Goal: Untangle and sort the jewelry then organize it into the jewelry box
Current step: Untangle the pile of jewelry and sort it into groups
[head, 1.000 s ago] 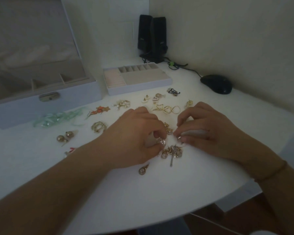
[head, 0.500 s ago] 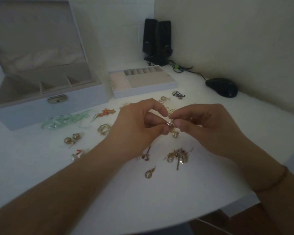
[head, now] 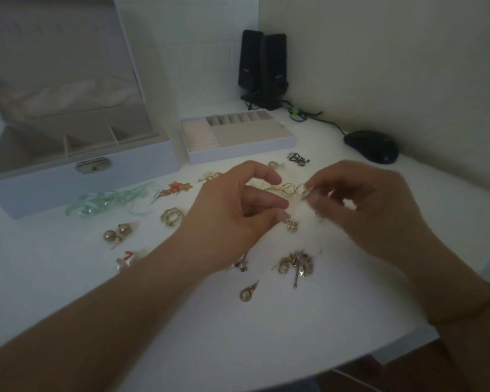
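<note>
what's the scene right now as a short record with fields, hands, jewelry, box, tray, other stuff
left hand: fingers curled, small gold earring at its fingertips
right hand: blurred, fingers on one end of the gold twisted piece
loose jewelry: tangled pile, drop earring, pearl studs, gold hoops, orange piece, green ribbon
box: lid up, compartments look empty
tray: on the table beside the box, looks empty
other: speakers, mouse

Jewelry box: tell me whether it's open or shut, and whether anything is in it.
Open: the jewelry box has its lid raised upright. The visible compartments look empty, though the dim light hides detail.
</note>
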{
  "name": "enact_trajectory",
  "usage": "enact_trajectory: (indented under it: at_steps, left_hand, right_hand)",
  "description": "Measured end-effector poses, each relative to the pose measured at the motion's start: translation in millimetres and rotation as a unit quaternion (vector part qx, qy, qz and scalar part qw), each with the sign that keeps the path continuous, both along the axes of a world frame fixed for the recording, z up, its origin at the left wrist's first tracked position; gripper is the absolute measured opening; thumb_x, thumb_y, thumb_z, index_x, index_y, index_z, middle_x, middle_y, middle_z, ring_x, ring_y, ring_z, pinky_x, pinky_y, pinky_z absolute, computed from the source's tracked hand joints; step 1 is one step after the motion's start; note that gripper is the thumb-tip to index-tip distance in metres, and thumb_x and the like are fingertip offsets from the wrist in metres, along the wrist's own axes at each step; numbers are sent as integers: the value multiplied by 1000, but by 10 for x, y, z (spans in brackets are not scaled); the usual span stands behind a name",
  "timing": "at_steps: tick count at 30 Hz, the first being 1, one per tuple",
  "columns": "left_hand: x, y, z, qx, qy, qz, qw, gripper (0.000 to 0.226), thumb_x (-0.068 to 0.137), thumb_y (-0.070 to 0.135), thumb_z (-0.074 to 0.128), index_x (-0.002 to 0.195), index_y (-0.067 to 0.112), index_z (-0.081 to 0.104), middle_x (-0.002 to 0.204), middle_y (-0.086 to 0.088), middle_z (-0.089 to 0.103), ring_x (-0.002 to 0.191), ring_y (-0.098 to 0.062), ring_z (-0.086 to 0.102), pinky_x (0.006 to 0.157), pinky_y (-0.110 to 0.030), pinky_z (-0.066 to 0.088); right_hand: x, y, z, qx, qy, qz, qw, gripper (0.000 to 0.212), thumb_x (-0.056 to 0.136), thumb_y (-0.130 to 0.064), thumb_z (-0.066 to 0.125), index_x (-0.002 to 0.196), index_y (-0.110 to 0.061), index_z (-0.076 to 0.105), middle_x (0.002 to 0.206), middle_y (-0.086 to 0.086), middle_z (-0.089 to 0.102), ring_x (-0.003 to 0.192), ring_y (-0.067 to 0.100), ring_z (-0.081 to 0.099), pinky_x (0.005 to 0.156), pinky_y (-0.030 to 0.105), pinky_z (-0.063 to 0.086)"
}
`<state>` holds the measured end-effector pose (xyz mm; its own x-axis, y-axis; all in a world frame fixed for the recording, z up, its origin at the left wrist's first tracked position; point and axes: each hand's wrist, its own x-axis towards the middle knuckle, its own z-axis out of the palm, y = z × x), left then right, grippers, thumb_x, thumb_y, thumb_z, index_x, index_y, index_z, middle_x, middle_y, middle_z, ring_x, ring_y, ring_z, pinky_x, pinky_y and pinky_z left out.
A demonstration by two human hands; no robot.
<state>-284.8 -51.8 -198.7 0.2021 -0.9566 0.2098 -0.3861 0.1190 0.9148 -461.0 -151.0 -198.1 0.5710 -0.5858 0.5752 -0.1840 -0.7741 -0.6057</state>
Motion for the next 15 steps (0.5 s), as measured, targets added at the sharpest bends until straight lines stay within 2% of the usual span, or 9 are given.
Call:
enact_trajectory:
  at_steps: [2, 4, 7, 9, 13, 15]
  left_hand:
    - [14, -4, -17, -34, -52, 8, 998, 27, 85, 11, 73, 102, 27, 61, 87, 12, 76, 79, -2, 70, 79, -23, 56]
    - [40, -16, -29, -68, -100, 23, 992, 26, 86, 9, 71, 101, 28, 62, 87, 14, 74, 80, -2, 69, 73, -17, 52]
    - [88, -36, -34, -101, -120, 45, 987, 25, 88, 5, 67, 100, 27, 65, 86, 14, 73, 83, -6, 68, 71, -15, 49]
    - [109, -38, -36, -115, -127, 54, 984, 24, 89, 4, 64, 99, 26, 66, 85, 15, 73, 82, -5, 67, 71, -16, 49]
    - [120, -45, -47, -125, -143, 52, 981, 26, 90, 3, 62, 96, 28, 67, 83, 13, 72, 82, -8, 66, 72, -27, 52]
    - [123, -38, -50, -129, -165, 40, 977, 27, 88, 3, 65, 94, 30, 67, 81, 15, 71, 81, -8, 65, 69, -22, 50]
  right_hand:
    - [-148, -198, 113, 97, -39, -34, 994, 20, 79, -11, 74, 76, -31, 70, 73, -9, 72, 63, 4, 63, 65, 12, 49]
    - [-281, -418, 163, 130, 22, -76, 988, 19, 78, -13, 75, 71, -30, 71, 69, -9, 71, 59, -1, 58, 61, 10, 46]
    - [-373, -542, 57, 98, 152, -130, 975, 18, 79, -16, 74, 71, -31, 70, 63, -9, 65, 51, -4, 52, 50, 3, 37]
    - [-367, -501, -32, 85, 171, -150, 970, 16, 79, -17, 74, 72, -30, 69, 62, -9, 60, 51, 2, 48, 48, 5, 35]
    - [-343, -483, -116, 57, 178, -167, 968, 13, 80, -18, 71, 77, -30, 69, 66, -12, 57, 57, 9, 46, 55, 15, 38]
    - [-333, -488, -148, 6, 198, -154, 968, 15, 82, -19, 69, 79, -33, 66, 71, -12, 59, 62, 7, 50, 59, 14, 37]
